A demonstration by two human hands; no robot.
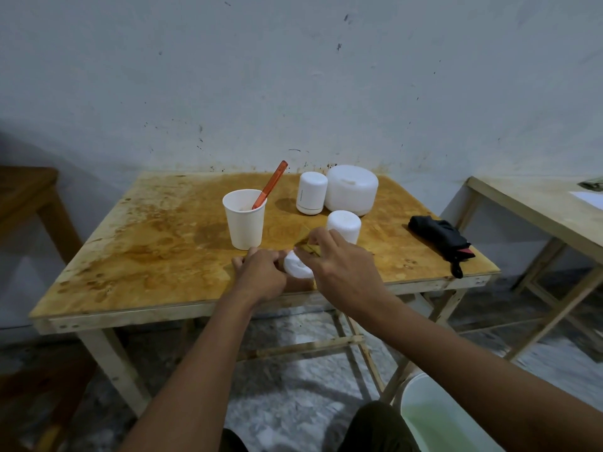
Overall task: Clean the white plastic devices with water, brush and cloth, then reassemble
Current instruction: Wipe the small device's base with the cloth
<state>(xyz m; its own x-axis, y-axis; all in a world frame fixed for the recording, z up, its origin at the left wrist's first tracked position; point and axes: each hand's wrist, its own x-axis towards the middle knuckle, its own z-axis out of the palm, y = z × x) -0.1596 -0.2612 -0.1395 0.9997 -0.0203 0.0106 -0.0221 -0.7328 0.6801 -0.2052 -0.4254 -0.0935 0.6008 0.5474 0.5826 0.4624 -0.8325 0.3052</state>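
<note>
Left hand (261,276) and right hand (341,272) grip white part (296,266), paper cup (245,221) close behind

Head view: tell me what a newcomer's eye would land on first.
Both hands meet at the near edge of the stained wooden table: the left hand grips a small round white plastic part, and the right hand touches its top. Behind stand a white paper cup holding an orange-red brush and three white plastic devices; a black folded bundle lies far right.
</note>
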